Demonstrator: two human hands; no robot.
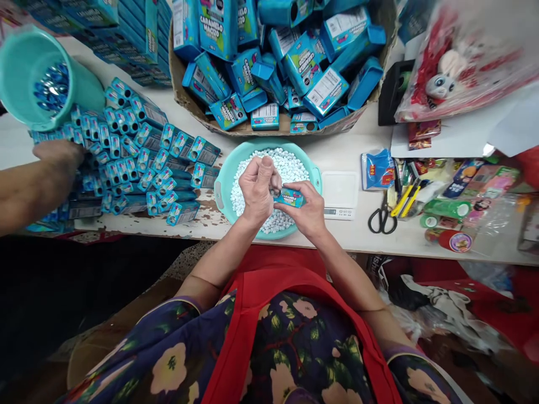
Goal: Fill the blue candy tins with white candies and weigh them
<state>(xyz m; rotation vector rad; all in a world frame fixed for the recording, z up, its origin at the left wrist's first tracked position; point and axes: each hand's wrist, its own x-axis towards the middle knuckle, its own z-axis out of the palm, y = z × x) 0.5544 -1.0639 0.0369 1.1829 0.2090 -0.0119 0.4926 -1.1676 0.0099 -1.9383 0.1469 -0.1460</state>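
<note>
Over the bowl, my right hand [309, 207] grips a small blue candy box [291, 196] printed "Caramelo Macizo", its end turned toward my other hand. My left hand [259, 188] is closed with curled fingers, right against that end of the box; what lies inside the fingers is hidden. Beneath both hands sits a turquoise bowl [225, 168] filled with small white candies [284, 160]. A white digital scale [340, 196] stands to the right of the bowl.
Behind the bowl is a cardboard box [181, 95] heaped with blue boxes. At left, upright blue boxes [122, 174] with round holes crowd the table beside a turquoise bucket [71, 84]. A co-worker's arm [37, 179] reaches among them. Scissors [382, 219] and cutters [408, 197] lie right.
</note>
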